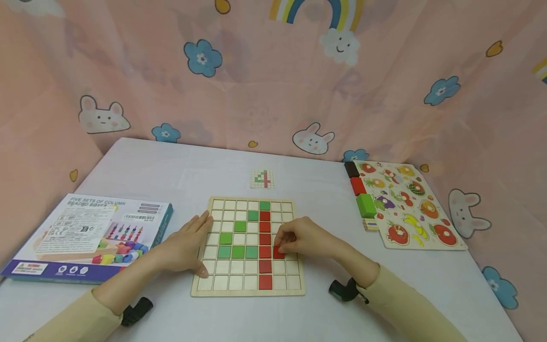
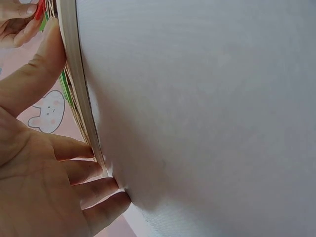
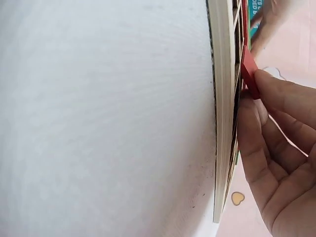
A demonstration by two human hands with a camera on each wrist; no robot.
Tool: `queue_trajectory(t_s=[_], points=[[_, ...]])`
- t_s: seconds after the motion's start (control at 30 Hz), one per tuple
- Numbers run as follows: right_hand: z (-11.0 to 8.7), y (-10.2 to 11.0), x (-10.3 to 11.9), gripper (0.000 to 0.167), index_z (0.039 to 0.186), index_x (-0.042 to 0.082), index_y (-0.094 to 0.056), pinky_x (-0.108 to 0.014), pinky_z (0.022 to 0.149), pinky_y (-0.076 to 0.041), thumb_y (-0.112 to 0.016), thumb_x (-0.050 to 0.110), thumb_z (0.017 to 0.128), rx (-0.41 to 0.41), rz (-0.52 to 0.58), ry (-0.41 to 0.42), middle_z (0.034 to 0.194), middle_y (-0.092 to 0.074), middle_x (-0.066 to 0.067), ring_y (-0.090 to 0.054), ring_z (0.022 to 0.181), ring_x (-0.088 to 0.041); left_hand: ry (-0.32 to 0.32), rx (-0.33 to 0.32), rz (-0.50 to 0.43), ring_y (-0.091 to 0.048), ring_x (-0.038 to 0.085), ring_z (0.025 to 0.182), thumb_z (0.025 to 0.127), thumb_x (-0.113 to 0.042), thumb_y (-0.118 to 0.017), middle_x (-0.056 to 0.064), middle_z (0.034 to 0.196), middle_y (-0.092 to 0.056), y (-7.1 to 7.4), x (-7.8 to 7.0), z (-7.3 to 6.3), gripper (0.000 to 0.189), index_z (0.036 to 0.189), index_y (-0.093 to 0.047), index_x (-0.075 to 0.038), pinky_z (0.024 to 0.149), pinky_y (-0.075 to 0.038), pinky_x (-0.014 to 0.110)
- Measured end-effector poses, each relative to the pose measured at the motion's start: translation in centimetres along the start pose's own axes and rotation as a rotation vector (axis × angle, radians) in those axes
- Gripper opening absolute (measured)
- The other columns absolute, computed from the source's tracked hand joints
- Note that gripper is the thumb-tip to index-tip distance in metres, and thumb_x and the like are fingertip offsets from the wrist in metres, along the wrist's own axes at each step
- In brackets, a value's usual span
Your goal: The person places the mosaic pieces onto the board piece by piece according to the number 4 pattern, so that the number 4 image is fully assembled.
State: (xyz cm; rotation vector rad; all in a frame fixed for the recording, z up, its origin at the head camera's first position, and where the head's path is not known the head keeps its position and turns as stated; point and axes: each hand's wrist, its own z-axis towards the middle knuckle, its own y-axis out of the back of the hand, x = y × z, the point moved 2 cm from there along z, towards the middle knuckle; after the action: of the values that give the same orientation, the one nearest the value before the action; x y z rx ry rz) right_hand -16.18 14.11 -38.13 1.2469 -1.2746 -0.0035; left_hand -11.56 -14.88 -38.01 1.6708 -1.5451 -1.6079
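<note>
A wooden grid board [image 1: 218, 283] lies flat, with green tiles [image 1: 226, 238] in a stepped shape and a column of red tiles [image 1: 265, 266]. My right hand [image 1: 305, 236] pinches a red square tile [image 3: 250, 74] between thumb and fingers. That tile is tilted, one edge down at the board's cell just right of the red column. On the other side, my left hand [image 1: 183, 243] rests along the board's left edge, fingers straight and spread, thumb near the lower corner. In the left wrist view its fingertips [image 2: 109, 202] touch the table at the rim.
Behind the board lies a small pattern card [image 1: 262, 179] showing a green and red 4. A beaded-boxes package [image 1: 85, 237] sits at left. To the right is a fruit picture board [image 1: 410, 204], with black, red and green blocks [image 1: 365, 205] along its edge.
</note>
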Motion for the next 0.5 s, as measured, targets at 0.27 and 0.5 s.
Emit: queue_trajectory(t_s=[0.27, 0.5], points=[[-0.1, 0.4, -0.3, 0.005, 0.093, 0.019, -0.073, -0.02, 0.069, -0.051, -0.074, 0.023, 0.089, -0.079, -0.068, -0.025, 0.085, -0.068, 0.011, -0.058, 0.079, -0.007, -0.001, 0.006, -0.006, -0.009, 0.057, 0.148, 0.057, -0.031, -0.091, 0.032, 0.163, -0.007, -0.1, 0.0, 0.1, 0.128, 0.153, -0.018, 0.01, 0.116, -0.022, 0.069], [-1.0, 2.3, -1.3, 0.029, 0.12, 0.015, -0.068, -0.04, 0.095, -0.056, -0.064, 0.03, 0.096, -0.332, -0.42, -0.119, 0.121, -0.066, -0.004, -0.061, 0.113, -0.021, 0.001, -0.044, -0.022, -0.011, 0.055, 0.149, 0.072, -0.031, -0.085, 0.029, 0.164, -0.007, 0.4, -0.5, 0.2, 0.112, 0.154, -0.018, 0.007, 0.115, -0.023, 0.07]])
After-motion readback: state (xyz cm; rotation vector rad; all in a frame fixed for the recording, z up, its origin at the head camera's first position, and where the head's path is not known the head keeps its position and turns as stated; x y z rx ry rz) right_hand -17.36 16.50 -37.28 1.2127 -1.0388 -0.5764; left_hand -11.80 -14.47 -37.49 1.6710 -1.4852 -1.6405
